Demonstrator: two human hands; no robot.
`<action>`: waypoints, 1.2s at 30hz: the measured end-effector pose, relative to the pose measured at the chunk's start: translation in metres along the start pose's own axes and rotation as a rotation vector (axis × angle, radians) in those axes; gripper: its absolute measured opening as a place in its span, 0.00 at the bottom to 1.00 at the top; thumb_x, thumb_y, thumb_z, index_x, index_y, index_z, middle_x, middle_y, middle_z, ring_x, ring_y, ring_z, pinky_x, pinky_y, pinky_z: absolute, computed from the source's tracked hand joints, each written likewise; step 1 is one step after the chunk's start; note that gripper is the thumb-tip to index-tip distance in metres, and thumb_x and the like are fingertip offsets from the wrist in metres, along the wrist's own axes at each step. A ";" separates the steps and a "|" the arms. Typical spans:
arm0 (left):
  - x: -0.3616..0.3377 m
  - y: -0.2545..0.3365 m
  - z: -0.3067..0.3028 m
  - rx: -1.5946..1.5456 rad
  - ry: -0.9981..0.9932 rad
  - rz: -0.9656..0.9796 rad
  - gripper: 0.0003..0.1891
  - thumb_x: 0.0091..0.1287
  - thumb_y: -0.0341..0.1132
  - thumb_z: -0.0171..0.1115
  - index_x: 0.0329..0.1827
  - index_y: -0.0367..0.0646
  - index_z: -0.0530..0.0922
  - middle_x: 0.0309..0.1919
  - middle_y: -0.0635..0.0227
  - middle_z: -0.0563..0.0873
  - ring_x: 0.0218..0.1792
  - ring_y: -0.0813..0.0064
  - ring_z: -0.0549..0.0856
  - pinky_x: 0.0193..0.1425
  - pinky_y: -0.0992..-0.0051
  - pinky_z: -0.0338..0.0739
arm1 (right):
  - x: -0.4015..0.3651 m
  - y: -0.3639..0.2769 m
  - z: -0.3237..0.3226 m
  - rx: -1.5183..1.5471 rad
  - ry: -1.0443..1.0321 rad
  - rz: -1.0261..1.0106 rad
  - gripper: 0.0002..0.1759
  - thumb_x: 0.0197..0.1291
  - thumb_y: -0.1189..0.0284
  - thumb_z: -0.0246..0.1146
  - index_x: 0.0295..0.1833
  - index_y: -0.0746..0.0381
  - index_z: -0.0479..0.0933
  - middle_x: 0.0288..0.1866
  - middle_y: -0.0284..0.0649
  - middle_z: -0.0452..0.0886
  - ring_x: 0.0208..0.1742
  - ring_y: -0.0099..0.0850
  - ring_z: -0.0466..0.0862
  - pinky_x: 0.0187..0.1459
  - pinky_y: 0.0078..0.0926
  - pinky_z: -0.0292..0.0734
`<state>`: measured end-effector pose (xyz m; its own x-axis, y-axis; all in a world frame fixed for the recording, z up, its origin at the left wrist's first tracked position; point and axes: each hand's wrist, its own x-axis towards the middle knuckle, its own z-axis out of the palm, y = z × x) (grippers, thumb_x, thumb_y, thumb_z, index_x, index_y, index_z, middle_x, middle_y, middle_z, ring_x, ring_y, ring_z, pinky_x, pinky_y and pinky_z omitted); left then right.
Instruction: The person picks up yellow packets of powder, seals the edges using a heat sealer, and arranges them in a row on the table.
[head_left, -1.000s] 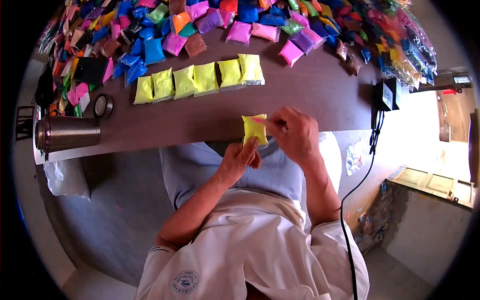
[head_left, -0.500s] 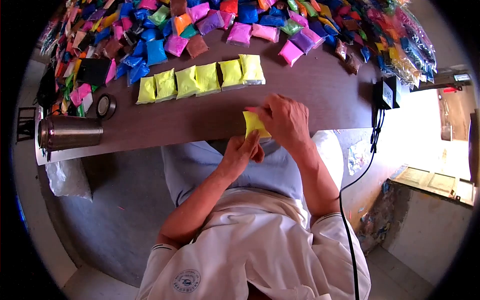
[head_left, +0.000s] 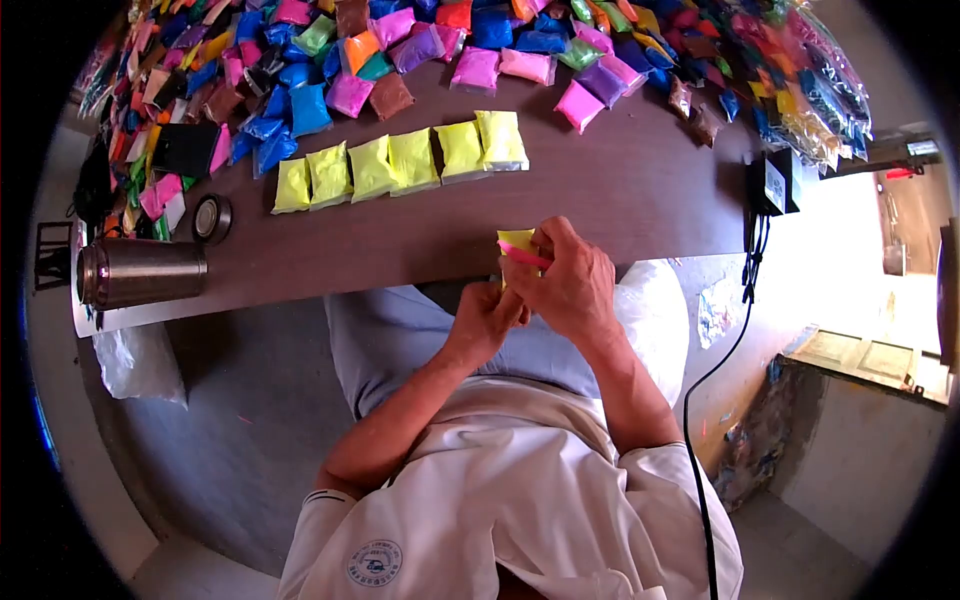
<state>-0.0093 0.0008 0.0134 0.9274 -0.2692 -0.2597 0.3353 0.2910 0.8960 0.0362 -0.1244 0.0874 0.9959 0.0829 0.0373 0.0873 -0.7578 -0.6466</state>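
Observation:
Just over the table's front edge, a small yellow packet [head_left: 514, 238] is pinched at its lower end by my left hand [head_left: 487, 312], whose fingers are closed. My right hand [head_left: 570, 275] is closed on a slim pink strip [head_left: 526, 256] that lies across the packet's face. The strip's far end is hidden in the fingers, and I cannot tell its exact kind. Both hands nearly meet, covering the packet's lower part. Beyond them, several yellow packets [head_left: 412, 160] lie side by side in a slanting row.
A heap of coloured packets [head_left: 495, 28] spans the back of the brown table [head_left: 620, 190]. On the left are a steel flask [head_left: 150, 267], its round lid [head_left: 211, 217] and a black box [head_left: 187, 150]. At right, a black adapter [head_left: 775, 185] trails a cable [head_left: 690, 400].
My right hand has come down and slightly inward, bringing the pink strip across the yellow packet. My left hand keeps its hold, a little lower. The row of packets stays put.

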 end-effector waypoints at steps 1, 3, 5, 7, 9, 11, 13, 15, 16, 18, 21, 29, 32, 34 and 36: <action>-0.002 0.004 0.001 0.087 -0.004 -0.008 0.24 0.72 0.47 0.54 0.20 0.41 0.72 0.18 0.72 0.75 0.22 0.84 0.71 0.27 0.78 0.67 | 0.000 0.004 0.001 0.002 0.002 0.003 0.20 0.46 0.59 0.72 0.33 0.62 0.72 0.27 0.46 0.81 0.29 0.48 0.83 0.30 0.43 0.75; -0.003 0.010 0.001 0.174 -0.011 -0.011 0.24 0.71 0.51 0.55 0.20 0.42 0.71 0.20 0.72 0.76 0.23 0.82 0.71 0.28 0.77 0.67 | 0.001 0.019 0.001 0.210 -0.037 0.005 0.15 0.52 0.65 0.67 0.37 0.64 0.74 0.27 0.40 0.81 0.26 0.36 0.82 0.29 0.33 0.74; -0.006 0.012 -0.002 0.245 -0.069 -0.062 0.24 0.70 0.50 0.57 0.21 0.41 0.72 0.21 0.71 0.78 0.23 0.82 0.72 0.28 0.78 0.68 | -0.002 0.030 -0.003 0.476 -0.072 0.083 0.13 0.55 0.67 0.65 0.39 0.65 0.75 0.28 0.35 0.78 0.27 0.28 0.78 0.29 0.26 0.71; -0.011 0.006 -0.005 0.156 -0.074 -0.049 0.24 0.70 0.50 0.57 0.21 0.41 0.73 0.23 0.70 0.79 0.24 0.81 0.73 0.29 0.78 0.68 | -0.006 0.032 -0.006 0.743 -0.107 0.165 0.11 0.57 0.69 0.62 0.40 0.66 0.76 0.29 0.30 0.76 0.27 0.20 0.74 0.29 0.20 0.69; -0.015 -0.002 -0.010 0.069 -0.082 -0.038 0.24 0.69 0.50 0.56 0.21 0.41 0.73 0.24 0.69 0.80 0.25 0.80 0.74 0.30 0.77 0.69 | -0.012 0.029 -0.013 0.952 -0.258 0.301 0.08 0.61 0.72 0.59 0.40 0.67 0.76 0.31 0.25 0.71 0.31 0.13 0.66 0.31 0.13 0.63; -0.019 -0.006 -0.013 -0.002 -0.122 -0.050 0.25 0.70 0.53 0.54 0.22 0.41 0.74 0.27 0.65 0.81 0.28 0.79 0.76 0.33 0.77 0.70 | -0.019 0.039 -0.007 0.986 -0.295 0.294 0.08 0.63 0.72 0.58 0.39 0.67 0.76 0.31 0.25 0.72 0.32 0.14 0.68 0.32 0.14 0.63; -0.022 -0.007 -0.013 -0.034 -0.151 -0.036 0.23 0.70 0.52 0.54 0.26 0.40 0.77 0.27 0.69 0.81 0.28 0.81 0.75 0.33 0.79 0.68 | -0.025 0.041 -0.001 1.013 -0.301 0.317 0.08 0.64 0.73 0.57 0.39 0.67 0.75 0.31 0.26 0.73 0.33 0.14 0.68 0.34 0.14 0.64; -0.024 -0.005 -0.012 -0.065 -0.184 -0.021 0.22 0.71 0.51 0.54 0.30 0.40 0.80 0.27 0.72 0.81 0.28 0.84 0.74 0.33 0.81 0.67 | -0.028 0.041 0.002 1.054 -0.298 0.297 0.08 0.64 0.73 0.56 0.40 0.67 0.74 0.30 0.29 0.75 0.31 0.16 0.71 0.33 0.15 0.67; -0.025 -0.003 -0.012 -0.024 -0.184 -0.002 0.23 0.71 0.52 0.53 0.30 0.39 0.80 0.27 0.72 0.81 0.29 0.84 0.74 0.33 0.81 0.67 | -0.031 0.040 0.002 1.091 -0.295 0.279 0.08 0.65 0.73 0.55 0.42 0.68 0.74 0.30 0.31 0.76 0.30 0.18 0.74 0.32 0.16 0.69; -0.026 -0.005 -0.009 0.018 -0.185 0.016 0.25 0.72 0.54 0.51 0.30 0.39 0.80 0.27 0.71 0.81 0.30 0.85 0.74 0.33 0.81 0.66 | -0.035 0.032 0.000 1.213 -0.361 0.263 0.08 0.65 0.73 0.55 0.43 0.68 0.73 0.29 0.34 0.77 0.28 0.22 0.77 0.29 0.18 0.71; -0.027 -0.007 -0.005 0.069 -0.112 -0.033 0.26 0.72 0.55 0.50 0.30 0.39 0.79 0.25 0.72 0.80 0.28 0.85 0.74 0.32 0.81 0.66 | -0.039 0.035 0.002 1.286 -0.419 0.225 0.12 0.67 0.70 0.55 0.46 0.70 0.72 0.28 0.42 0.80 0.22 0.31 0.81 0.24 0.24 0.75; -0.036 0.000 0.010 0.165 -0.082 0.001 0.25 0.74 0.52 0.47 0.29 0.38 0.77 0.23 0.72 0.79 0.24 0.85 0.74 0.27 0.82 0.67 | -0.049 0.039 0.019 1.370 -0.373 0.242 0.13 0.65 0.69 0.61 0.41 0.69 0.73 0.25 0.42 0.80 0.17 0.29 0.80 0.14 0.24 0.74; -0.040 0.003 0.014 0.193 -0.069 0.051 0.25 0.75 0.52 0.46 0.30 0.38 0.77 0.23 0.71 0.80 0.24 0.84 0.75 0.28 0.81 0.69 | -0.052 0.039 0.017 1.367 -0.355 0.208 0.13 0.65 0.68 0.61 0.41 0.69 0.73 0.23 0.41 0.79 0.16 0.29 0.79 0.14 0.24 0.74; -0.042 0.003 0.016 0.209 -0.069 0.054 0.26 0.74 0.53 0.46 0.30 0.39 0.76 0.23 0.71 0.80 0.24 0.84 0.75 0.28 0.81 0.69 | -0.054 0.037 0.014 1.403 -0.342 0.232 0.13 0.65 0.68 0.61 0.41 0.70 0.73 0.23 0.41 0.79 0.16 0.29 0.79 0.14 0.24 0.74; -0.044 0.002 0.017 0.225 -0.070 0.060 0.26 0.74 0.53 0.46 0.29 0.39 0.76 0.23 0.71 0.80 0.24 0.83 0.75 0.28 0.81 0.70 | -0.056 0.036 0.012 1.439 -0.330 0.252 0.13 0.65 0.68 0.61 0.40 0.70 0.73 0.22 0.41 0.79 0.16 0.29 0.79 0.14 0.24 0.74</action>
<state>-0.0518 -0.0022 0.0330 0.9284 -0.3225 -0.1847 0.2271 0.0988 0.9689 -0.0163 -0.1484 0.0530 0.9130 0.3380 -0.2285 -0.3758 0.4786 -0.7936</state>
